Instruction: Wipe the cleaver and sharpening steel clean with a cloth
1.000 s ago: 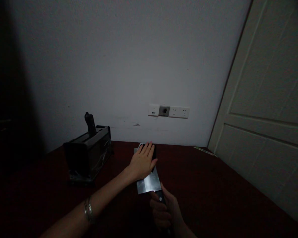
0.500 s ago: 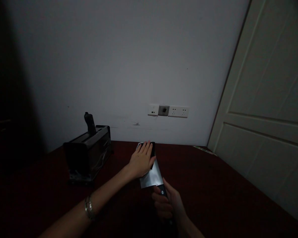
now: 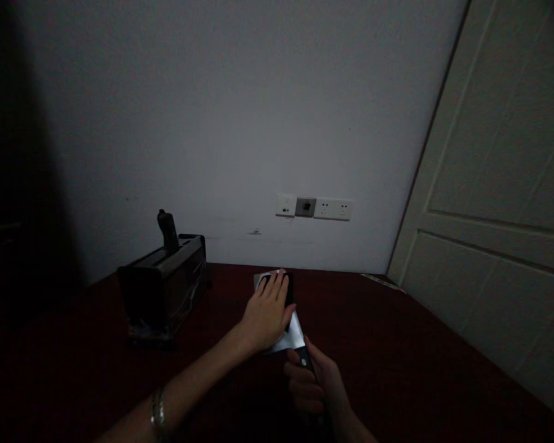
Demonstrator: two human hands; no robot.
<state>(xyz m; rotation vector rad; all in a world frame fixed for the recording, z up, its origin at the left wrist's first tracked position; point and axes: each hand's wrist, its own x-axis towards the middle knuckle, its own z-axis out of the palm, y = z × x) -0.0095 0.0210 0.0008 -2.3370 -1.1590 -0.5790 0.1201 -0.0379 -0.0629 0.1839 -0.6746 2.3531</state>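
A cleaver [image 3: 296,335] with a broad shiny blade and a black riveted handle is held out over the table, the blade pointing toward the wall. My right hand [image 3: 311,381] is closed around its handle. On the blade lies a black piece, seemingly a cloth [image 3: 290,294], mostly covered by my left hand [image 3: 266,314]. That hand is flat, fingers stretched out toward the blade's far end, pressing on the black piece. Its thumb points toward the blade's right edge. A bracelet [image 3: 157,412] circles the left wrist.
On the left of the dark red table [image 3: 378,344] stands a box-shaped knife block [image 3: 166,286] with a black handle [image 3: 167,231] sticking up from it. Wall sockets [image 3: 314,207] are above the table's back edge. A pale panelled door [image 3: 493,258] rises at right.
My left hand, with the black piece under it, has slid slightly toward me and right along the blade. More of the blade's far end shows. My right hand keeps its grip on the handle.
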